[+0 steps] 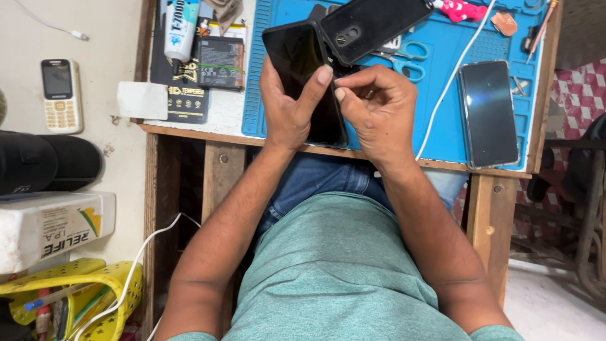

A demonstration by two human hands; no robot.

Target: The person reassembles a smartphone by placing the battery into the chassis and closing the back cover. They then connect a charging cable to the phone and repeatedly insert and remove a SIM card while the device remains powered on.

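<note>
My left hand [287,107] grips a black smartphone [297,53] held upright over the near edge of the blue work mat [442,126], thumb pressed on its right edge. My right hand [379,107] pinches at that same edge with thumb and forefinger. The phone's black back cover [372,22] hangs open, tilted up to the right from the top of the phone.
Another dark smartphone [488,113] lies on the mat at the right, a white cable [451,82] beside it. Blue-handled scissors [404,60], a flat battery [221,61] and a tube [180,28] sit further back. A small keypad phone [61,95] lies left.
</note>
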